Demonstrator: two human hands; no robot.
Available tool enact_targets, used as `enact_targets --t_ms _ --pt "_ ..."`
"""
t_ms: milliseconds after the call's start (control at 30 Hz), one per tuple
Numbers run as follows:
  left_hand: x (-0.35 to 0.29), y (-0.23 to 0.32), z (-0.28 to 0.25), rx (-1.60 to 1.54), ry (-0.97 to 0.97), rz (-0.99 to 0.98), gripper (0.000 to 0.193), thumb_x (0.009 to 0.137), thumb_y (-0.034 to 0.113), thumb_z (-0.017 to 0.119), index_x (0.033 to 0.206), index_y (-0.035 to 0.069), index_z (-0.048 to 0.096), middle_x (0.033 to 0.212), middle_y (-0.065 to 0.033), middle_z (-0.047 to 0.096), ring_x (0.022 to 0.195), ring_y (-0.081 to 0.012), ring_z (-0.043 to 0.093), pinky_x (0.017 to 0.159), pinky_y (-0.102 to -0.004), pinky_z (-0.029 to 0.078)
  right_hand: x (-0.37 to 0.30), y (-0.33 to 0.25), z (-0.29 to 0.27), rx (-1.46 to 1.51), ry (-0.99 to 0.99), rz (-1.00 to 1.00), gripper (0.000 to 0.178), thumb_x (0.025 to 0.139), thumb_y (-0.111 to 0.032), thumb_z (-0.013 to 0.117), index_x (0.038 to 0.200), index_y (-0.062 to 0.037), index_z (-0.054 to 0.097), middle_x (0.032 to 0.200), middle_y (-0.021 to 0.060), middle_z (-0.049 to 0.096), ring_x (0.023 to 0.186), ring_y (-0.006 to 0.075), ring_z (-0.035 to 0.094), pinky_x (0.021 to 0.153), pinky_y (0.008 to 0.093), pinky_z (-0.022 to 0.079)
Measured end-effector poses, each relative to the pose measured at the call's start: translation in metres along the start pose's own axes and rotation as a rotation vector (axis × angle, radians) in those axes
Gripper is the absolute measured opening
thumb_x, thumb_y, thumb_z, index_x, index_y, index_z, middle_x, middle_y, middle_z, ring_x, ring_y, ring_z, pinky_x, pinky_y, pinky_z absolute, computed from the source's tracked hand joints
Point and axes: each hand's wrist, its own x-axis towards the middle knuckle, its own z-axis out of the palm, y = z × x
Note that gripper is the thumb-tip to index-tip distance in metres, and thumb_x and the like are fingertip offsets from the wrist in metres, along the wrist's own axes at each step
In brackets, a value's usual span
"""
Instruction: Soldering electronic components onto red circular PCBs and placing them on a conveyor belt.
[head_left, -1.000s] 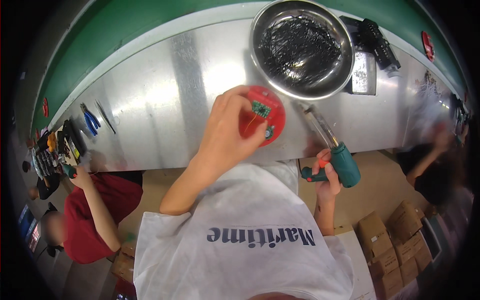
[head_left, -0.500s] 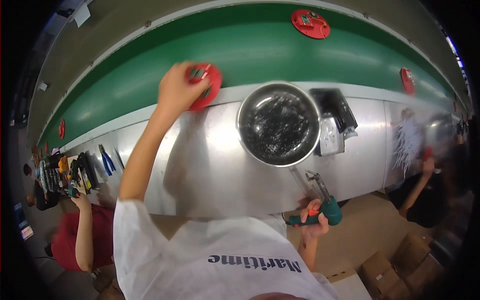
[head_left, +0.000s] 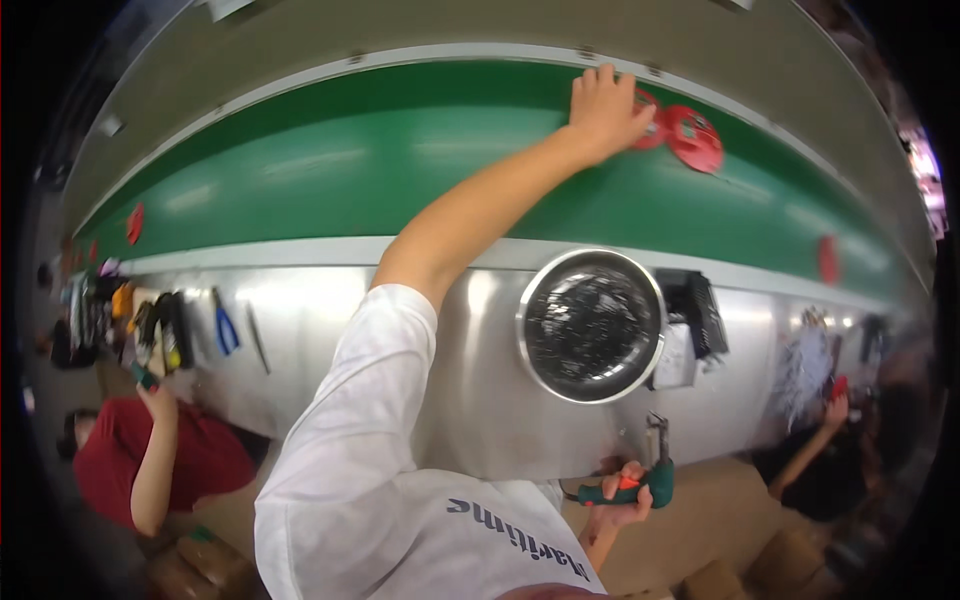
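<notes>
Over the green belt (head_left: 400,150) my left hand (head_left: 603,112) reaches far forward, fingers and thumb at the edge of a red disc (head_left: 649,135), which it appears to grip; the disc is partly covered. Right beside it lies a second red disc (head_left: 693,140) with small parts on its face. Low in the view, my right hand (head_left: 624,498) is wrapped round a green pistol-shaped soldering gun (head_left: 660,484) with an orange trigger, its metal nose pointing away from me. Beyond it stands a round metal bowl (head_left: 523,340) holding many thin black pieces, perhaps short wires.
A black stand (head_left: 700,310) touches the bowl's right side. Pliers (head_left: 226,325) and other tools lie on the left of the metal bench (head_left: 310,320). White strands (head_left: 805,365) hang at the right. Two co-workers sit nearby, one in a red shirt (head_left: 160,465), one in dark clothing (head_left: 840,460).
My left hand has carried the red disc forward and right, from the belt's near edge to beside the other disc. My right hand still holds the soldering gun. The view has shifted.
</notes>
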Motion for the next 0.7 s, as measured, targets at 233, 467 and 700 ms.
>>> enact_targets --t_ms 233,467,700 --pt "-0.084 -0.161 -0.129 0.273 0.222 -0.150 0.045 0.078 0.032 0.067 0.110 0.001 0.060 0.116 -0.0194 0.056 0.112 -0.0364 0.049 0.096 -0.0476 0.039 0.016 -0.005 -0.035 0.048 0.071 0.049 0.029 0.089 -0.033 0.052 0.095 -0.0041 0.053 0.090 0.0057 0.055 0.050 0.0149 0.046 0.043 0.0277 0.040" --pt "-0.236 -0.335 -0.380 0.910 0.397 -0.809 0.029 0.078 0.026 0.061 0.093 0.001 0.062 0.095 -0.0213 0.064 0.090 -0.0379 0.062 0.080 -0.0490 0.050 0.045 -0.027 -0.061 -0.040 -0.017 0.102 0.032 0.089 -0.036 0.053 0.095 -0.0045 0.054 0.085 0.0053 0.055 0.050 0.0133 0.046 0.042 0.0258 0.037" --pt "-0.317 -0.467 -0.516 0.875 0.368 -1.310 0.048 0.087 0.032 0.054 0.123 0.002 0.048 0.125 -0.0223 0.053 0.116 -0.0364 0.052 0.096 -0.0479 0.043 0.054 -0.019 -0.034 -0.207 0.056 0.009 0.035 0.088 -0.039 0.053 0.095 -0.0049 0.056 0.080 0.0050 0.056 0.050 0.0117 0.046 0.041 0.0240 0.034"
